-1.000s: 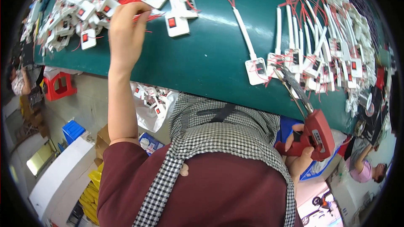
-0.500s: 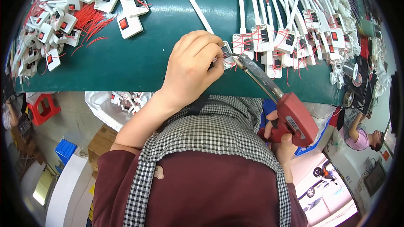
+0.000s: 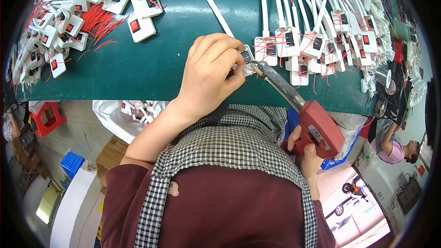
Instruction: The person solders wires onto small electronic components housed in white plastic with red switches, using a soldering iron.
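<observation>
Thumb and fingers of my left hand (image 3: 209, 76) are pinched together over a white switch housing (image 3: 248, 70) on the green table. What they grip is hidden behind them. A white sleeved cable (image 3: 217, 14) with red wires at its far end runs away from this housing. My right hand (image 3: 307, 149) is closed round the handle of a red soldering gun (image 3: 320, 129). The gun's dark barrel slants up and left, and its tip reaches the open housing right beside my left fingertips.
Several white switch housings with cables and red wires (image 3: 317, 46) lie close by on the right. More switch housings (image 3: 55, 36) are heaped at the left beside loose red wires (image 3: 98, 20). A solder spool (image 3: 382, 77) stands at the right edge.
The soldering gun's tip has shifted slightly down and to the right at the housing, and its body has moved a little left. My left hand stays nearly still.
</observation>
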The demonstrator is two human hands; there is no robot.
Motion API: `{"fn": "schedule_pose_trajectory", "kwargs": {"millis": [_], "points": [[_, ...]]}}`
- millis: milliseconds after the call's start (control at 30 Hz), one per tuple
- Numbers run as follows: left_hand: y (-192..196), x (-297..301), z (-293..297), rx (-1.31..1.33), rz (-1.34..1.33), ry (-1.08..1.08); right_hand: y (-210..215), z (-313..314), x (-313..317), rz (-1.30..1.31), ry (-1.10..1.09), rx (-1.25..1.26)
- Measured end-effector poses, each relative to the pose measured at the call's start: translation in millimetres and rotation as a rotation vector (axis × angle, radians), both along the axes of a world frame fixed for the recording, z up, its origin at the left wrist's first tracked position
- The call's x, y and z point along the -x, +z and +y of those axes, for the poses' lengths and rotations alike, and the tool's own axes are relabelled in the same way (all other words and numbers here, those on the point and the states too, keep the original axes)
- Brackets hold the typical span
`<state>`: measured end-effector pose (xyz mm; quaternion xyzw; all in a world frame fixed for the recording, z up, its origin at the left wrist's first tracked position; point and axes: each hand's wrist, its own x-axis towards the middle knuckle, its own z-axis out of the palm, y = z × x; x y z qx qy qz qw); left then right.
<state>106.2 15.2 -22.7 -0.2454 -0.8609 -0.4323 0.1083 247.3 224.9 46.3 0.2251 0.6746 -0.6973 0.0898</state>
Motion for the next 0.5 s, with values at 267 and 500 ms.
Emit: {"fn": "schedule_pose_trajectory", "kwargs": {"millis": [267, 500], "points": [[-1.0, 0.1, 0.0, -0.013, -0.002, -0.004, 6.8, -4.4, 3.5, 0.005, -0.007, -0.026], [-1.1, -0.9, -0.6, -0.018, -0.007, -0.007, 6.3, -8.0, 5.5, 0.061, -0.115, -0.044]]}}
